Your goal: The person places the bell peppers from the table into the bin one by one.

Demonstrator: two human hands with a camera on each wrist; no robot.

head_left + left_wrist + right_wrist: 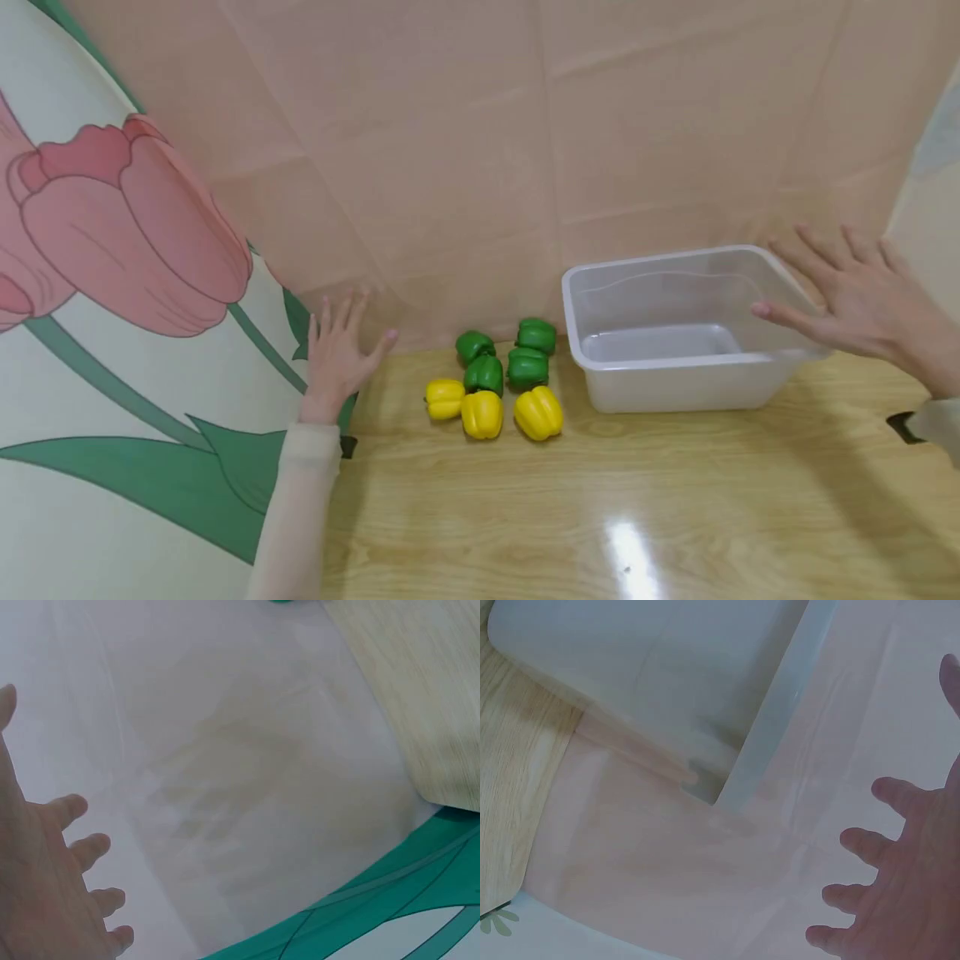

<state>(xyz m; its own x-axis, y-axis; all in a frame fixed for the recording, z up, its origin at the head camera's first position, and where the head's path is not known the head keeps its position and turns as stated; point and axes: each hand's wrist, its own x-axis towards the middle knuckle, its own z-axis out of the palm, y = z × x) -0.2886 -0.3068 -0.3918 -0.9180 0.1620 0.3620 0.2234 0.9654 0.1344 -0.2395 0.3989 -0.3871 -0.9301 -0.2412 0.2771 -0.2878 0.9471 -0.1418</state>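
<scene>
My left hand (pixel 339 362) is raised with fingers spread at the left edge of the table, left of the peppers, holding nothing. On the right, my right hand (pixel 862 296) is also spread wide and overlaps the right rim of a white plastic bin (pixel 675 387) in the head view. No peppers show inside the bin. Left of it lie several green bell peppers (pixel 528 367) in a cluster, with yellow bell peppers (pixel 538 413) in front of them. In the wrist views the left hand (pixel 45 877) and right hand (pixel 915 877) have their fingers apart.
The peppers and bin stand on a wood-grain table (pixel 480 517), near its back edge. Behind it hangs a creased pinkish-beige cloth (pixel 450 167). A panel with a painted tulip (pixel 135 217) borders the left side.
</scene>
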